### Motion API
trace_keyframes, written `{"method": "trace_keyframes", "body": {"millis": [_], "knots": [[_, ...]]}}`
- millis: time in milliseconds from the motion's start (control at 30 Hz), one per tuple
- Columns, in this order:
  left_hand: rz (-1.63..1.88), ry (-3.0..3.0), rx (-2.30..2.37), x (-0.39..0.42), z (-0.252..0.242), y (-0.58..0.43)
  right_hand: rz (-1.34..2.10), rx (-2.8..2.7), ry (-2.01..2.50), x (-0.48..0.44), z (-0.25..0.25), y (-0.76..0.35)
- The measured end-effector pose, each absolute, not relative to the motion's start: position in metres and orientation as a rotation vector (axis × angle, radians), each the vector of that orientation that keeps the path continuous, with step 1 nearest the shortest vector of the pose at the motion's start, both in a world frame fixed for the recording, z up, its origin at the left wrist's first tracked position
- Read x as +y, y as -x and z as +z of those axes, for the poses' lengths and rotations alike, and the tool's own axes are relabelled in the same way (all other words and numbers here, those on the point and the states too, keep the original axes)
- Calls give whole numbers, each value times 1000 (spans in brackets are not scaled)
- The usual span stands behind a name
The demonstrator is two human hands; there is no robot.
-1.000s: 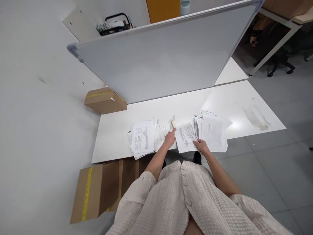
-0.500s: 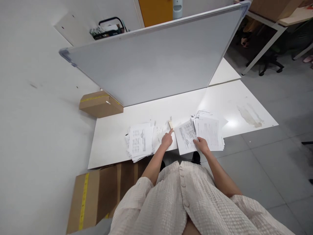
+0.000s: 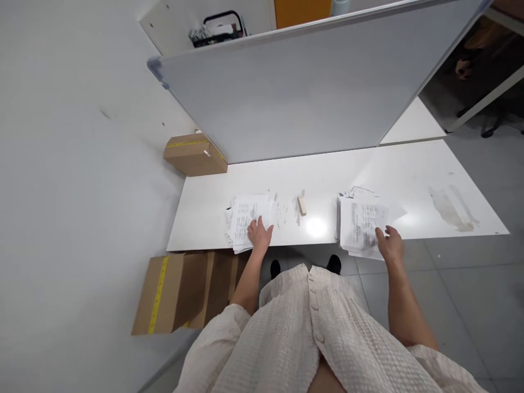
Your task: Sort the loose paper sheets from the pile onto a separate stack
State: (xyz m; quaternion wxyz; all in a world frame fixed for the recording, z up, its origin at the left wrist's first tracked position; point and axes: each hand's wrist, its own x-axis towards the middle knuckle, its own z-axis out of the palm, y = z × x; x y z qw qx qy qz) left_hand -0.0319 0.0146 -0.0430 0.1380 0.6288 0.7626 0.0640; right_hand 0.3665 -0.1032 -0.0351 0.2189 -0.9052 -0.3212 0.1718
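L hand [image 3: 259, 233] flat, fingers spread, on left stack of printed white paper sheets [image 3: 246, 221] nr worktop [image 3: 413, 169] front edge; R hand [image 3: 389, 244] flat, released, on right printed paper stack [image 3: 360, 225]. Press evenly, square edges w/ palms, avoid overhang slip.

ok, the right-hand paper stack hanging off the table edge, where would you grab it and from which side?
Probably the near edge of the right paper stack, coming from the person's side. That edge overhangs the white table, so fingers could slip underneath with the thumb on top. The right hand already rests at that near corner. The sheets lie loose and fanned, so a pinch across the whole thickness looks safer than lifting the top sheet.
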Motion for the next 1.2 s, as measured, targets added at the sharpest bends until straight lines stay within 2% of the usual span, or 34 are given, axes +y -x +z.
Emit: {"method": "trace_keyframes", "body": {"millis": [100, 333, 500, 800, 1200], "knots": [[44, -1720, 2260, 16, -47, 45, 473, -1055, 2371, -92, -34, -336], [53, -1766, 2185, 15, -57, 55, 847, -1554, 1988, -76, -40, -224], [36, -1750, 2118, 18, -53, 63, 1063, -1910, 1799, -82, -38, -186], [-168, -1917, 2009, 28, -41, 62, 1021, -2045, 1842, -86, -41, -185], [115, -1741, 2008, 29, -37, 63, 1002, -2041, 1844, -91, -43, -185]]}}
